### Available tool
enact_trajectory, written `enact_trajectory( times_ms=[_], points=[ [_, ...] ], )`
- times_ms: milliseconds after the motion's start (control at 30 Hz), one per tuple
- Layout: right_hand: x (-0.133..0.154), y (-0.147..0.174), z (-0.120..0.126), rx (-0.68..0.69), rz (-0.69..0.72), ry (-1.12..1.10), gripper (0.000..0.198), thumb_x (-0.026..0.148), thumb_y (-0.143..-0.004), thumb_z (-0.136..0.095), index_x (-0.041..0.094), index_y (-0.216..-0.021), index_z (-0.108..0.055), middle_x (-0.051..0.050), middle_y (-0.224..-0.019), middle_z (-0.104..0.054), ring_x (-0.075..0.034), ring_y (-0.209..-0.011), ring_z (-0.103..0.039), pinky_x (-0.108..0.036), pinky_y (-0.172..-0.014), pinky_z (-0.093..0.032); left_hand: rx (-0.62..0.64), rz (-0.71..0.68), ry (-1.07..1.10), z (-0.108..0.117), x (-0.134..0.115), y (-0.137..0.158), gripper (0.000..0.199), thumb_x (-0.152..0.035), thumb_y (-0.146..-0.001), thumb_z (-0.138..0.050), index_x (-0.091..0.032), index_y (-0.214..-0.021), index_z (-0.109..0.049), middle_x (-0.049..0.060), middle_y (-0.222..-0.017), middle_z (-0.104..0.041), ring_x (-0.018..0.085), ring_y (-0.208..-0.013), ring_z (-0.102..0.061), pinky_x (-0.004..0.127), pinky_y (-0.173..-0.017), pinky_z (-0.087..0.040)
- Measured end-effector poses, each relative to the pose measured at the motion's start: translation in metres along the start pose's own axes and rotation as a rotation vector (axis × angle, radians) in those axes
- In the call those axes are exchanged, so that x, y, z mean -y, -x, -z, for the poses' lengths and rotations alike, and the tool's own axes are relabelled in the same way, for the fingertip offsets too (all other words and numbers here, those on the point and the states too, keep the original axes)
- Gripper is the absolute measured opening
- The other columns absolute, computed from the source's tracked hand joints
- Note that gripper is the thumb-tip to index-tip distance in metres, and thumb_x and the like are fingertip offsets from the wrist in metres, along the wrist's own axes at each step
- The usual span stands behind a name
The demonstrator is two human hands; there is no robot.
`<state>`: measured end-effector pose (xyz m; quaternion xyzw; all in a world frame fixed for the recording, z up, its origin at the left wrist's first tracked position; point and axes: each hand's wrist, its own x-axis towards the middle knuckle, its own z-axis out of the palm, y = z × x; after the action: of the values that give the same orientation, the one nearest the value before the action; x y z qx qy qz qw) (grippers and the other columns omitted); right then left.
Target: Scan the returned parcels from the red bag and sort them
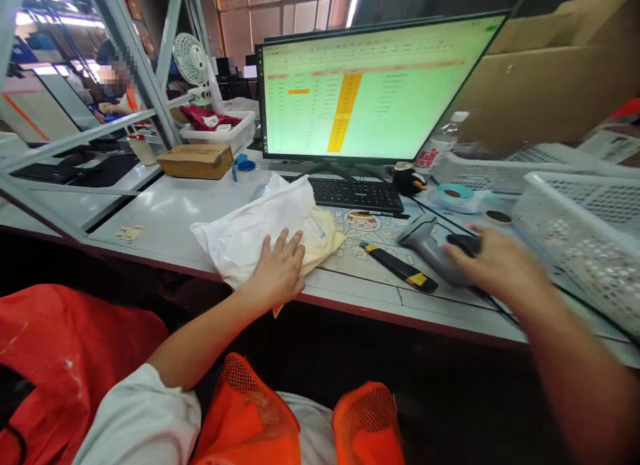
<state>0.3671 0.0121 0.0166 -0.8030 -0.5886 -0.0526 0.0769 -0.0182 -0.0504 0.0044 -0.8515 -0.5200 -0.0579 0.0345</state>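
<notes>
The left hand [280,268] lay palm down on a white plastic package [250,228], its fingers extended and slightly parted, the thumb side toward the right; it rested on the package's near part without curling around anything. The package sat on the desk [165,208], in front of the monitor [370,98] and partly over the near left end of the black keyboard [355,193]. A pale yellow layer [330,241] showed along its right side, and a lower corner hung past the desk's front edge. The right hand [507,258] was well apart from the package, off to the right, and blurred. It was at the black mouse [464,243], its thumb by the near side and the other fingers beyond; how far they were bent, and whether they gripped the mouse or merely touched it, could not be told. Just left of that hand lay a grey handheld scanner [433,251], and between the scanner and the package was a black and yellow utility knife [400,268], touched by neither hand. A white mesh basket [555,241] stood to the right of the mouse.
</notes>
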Motion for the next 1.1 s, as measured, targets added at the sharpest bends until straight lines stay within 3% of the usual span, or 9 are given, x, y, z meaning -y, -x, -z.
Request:
enact_trajectory(
  times_ms=[133, 233, 367, 500, 633, 733, 900, 1000, 1100],
  points=[
    [0.021, -0.001, -0.011, 0.139, -0.046, -0.031, 0.071, 0.051, -0.098, -0.053, -0.001, -0.147, -0.05, -0.034, -0.125, -0.064, -0.047, -0.116, -0.062, -0.053, -0.091, -0.048, 0.032, -0.107, 0.047, 0.005, -0.005, -0.045, 0.07, -0.053, -0.102, -0.046, -0.013, -0.159, -0.039, 0.011, -0.171, -0.029, 0.032, -0.159, -0.022, 0.052, -0.131, -0.017],
    [0.044, -0.006, -0.019, -0.023, 0.036, -0.062, 0.063, 0.043, -0.098, -0.048, 0.001, -0.144, -0.053, -0.031, -0.135, -0.06, -0.046, -0.128, -0.054, -0.055, -0.103, -0.043, 0.106, -0.106, 0.06, -0.006, 0.004, -0.07, 0.073, -0.058, -0.104, -0.042, -0.015, -0.162, -0.033, 0.009, -0.171, -0.029, 0.032, -0.159, -0.023, 0.054, -0.13, -0.019],
    [0.101, -0.018, -0.031, -0.124, 0.422, -0.512, 0.053, 0.042, -0.096, -0.046, 0.008, -0.131, -0.065, -0.025, -0.131, -0.065, -0.038, -0.127, -0.057, -0.056, -0.112, -0.04, 0.113, -0.076, 0.05, -0.03, 0.007, -0.072, 0.081, -0.069, -0.095, -0.053, -0.024, -0.161, -0.038, 0.009, -0.171, -0.026, 0.038, -0.158, -0.022, 0.067, -0.126, -0.017],
    [0.175, -0.019, -0.055, 0.063, 0.769, -0.718, 0.052, 0.047, -0.101, -0.039, 0.018, -0.132, -0.069, -0.013, -0.142, -0.064, -0.027, -0.136, -0.055, -0.045, -0.12, -0.039, -0.008, -0.067, 0.032, -0.046, -0.003, -0.056, 0.079, -0.07, -0.094, -0.054, -0.028, -0.16, -0.04, 0.011, -0.171, -0.028, 0.039, -0.159, -0.019, 0.068, -0.125, -0.013],
    [0.21, -0.011, -0.086, 0.29, 0.953, -0.759, 0.069, 0.062, -0.104, -0.022, 0.024, -0.149, -0.058, -0.006, -0.161, -0.046, -0.022, -0.151, -0.039, -0.043, -0.126, -0.03, -0.025, 0.007, 0.026, -0.05, -0.005, -0.042, 0.071, -0.065, -0.098, -0.052, -0.027, -0.158, -0.045, 0.014, -0.168, -0.034, 0.038, -0.158, -0.023, 0.062, -0.129, -0.013],
    [0.218, -0.01, -0.099, 0.374, 0.932, -0.729, 0.08, 0.072, -0.101, -0.021, 0.022, -0.158, -0.047, -0.007, -0.168, -0.033, -0.023, -0.157, -0.027, -0.045, -0.13, -0.022, -0.022, 0.055, 0.014, -0.052, -0.005, -0.035, 0.073, -0.064, -0.098, -0.053, -0.025, -0.159, -0.043, 0.017, -0.168, -0.032, 0.04, -0.159, -0.02, 0.06, -0.13, -0.011],
    [0.208, -0.011, -0.074, 0.299, 0.804, -0.661, 0.072, 0.066, -0.101, -0.035, 0.017, -0.149, -0.057, -0.012, -0.159, -0.048, -0.025, -0.151, -0.04, -0.042, -0.127, -0.029, -0.05, 0.073, 0.016, -0.057, -0.008, -0.03, 0.074, -0.064, -0.098, -0.051, -0.027, -0.161, -0.04, 0.018, -0.169, -0.029, 0.042, -0.159, -0.017, 0.061, -0.129, -0.011],
    [0.158, -0.01, -0.039, 0.113, 0.594, -0.598, 0.065, 0.054, -0.102, -0.036, 0.011, -0.145, -0.059, -0.02, -0.149, -0.057, -0.032, -0.142, -0.05, -0.051, -0.123, -0.034, -0.083, 0.087, 0.031, -0.058, -0.009, -0.028, 0.076, -0.067, -0.097, -0.052, -0.026, -0.16, -0.042, 0.017, -0.17, -0.027, 0.042, -0.159, -0.017, 0.06, -0.129, -0.012],
    [0.09, -0.01, -0.013, 0.002, 0.175, -0.267, 0.065, 0.053, -0.098, -0.045, 0.008, -0.143, -0.058, -0.027, -0.14, -0.06, -0.042, -0.131, -0.057, -0.059, -0.108, -0.045, -0.088, 0.083, 0.044, -0.058, -0.008, -0.026, 0.073, -0.066, -0.097, -0.052, -0.024, -0.157, -0.046, 0.017, -0.17, -0.027, 0.042, -0.159, -0.016, 0.059, -0.129, -0.01]
  ],
)
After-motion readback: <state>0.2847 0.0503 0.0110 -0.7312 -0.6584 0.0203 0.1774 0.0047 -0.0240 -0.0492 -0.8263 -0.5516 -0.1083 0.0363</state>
